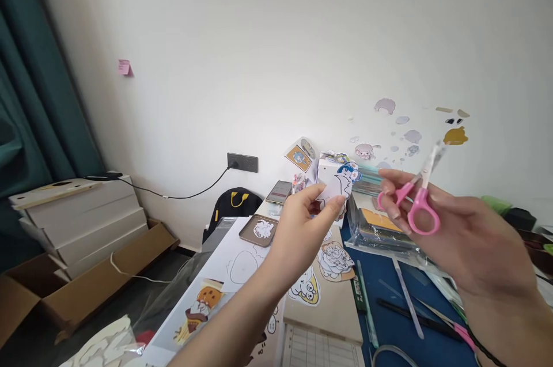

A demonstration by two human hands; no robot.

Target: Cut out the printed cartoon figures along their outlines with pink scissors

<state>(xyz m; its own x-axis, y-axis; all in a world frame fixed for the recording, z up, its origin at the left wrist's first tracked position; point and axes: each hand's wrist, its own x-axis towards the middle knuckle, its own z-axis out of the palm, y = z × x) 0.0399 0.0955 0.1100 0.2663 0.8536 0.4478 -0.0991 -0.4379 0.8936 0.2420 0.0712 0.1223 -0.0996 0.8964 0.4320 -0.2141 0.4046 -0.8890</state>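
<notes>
My left hand (307, 214) pinches a white piece of paper (342, 187) with a black curved outline between thumb and fingers. Its lower part is hidden behind the fingers. On the right, my right hand (460, 234) is raised with small pink-handled scissors (421, 197) hooked on its fingers, blades pointing up and slightly blurred. The scissors are apart from the paper. Below the hands, a wooden board (322, 318) bears cartoon cut-outs, among them a yellow-edged one (306, 289) and a stacked orange-and-white one (336, 261).
A brown tray (246, 233) holds a white cut-out. A phone (279, 192) lies by the wall. Clear plastic bags (380, 226), a green pen (366, 303) and black tweezers (415, 316) are on the blue mat (391, 341). Left on the floor stands a cardboard box (103, 272).
</notes>
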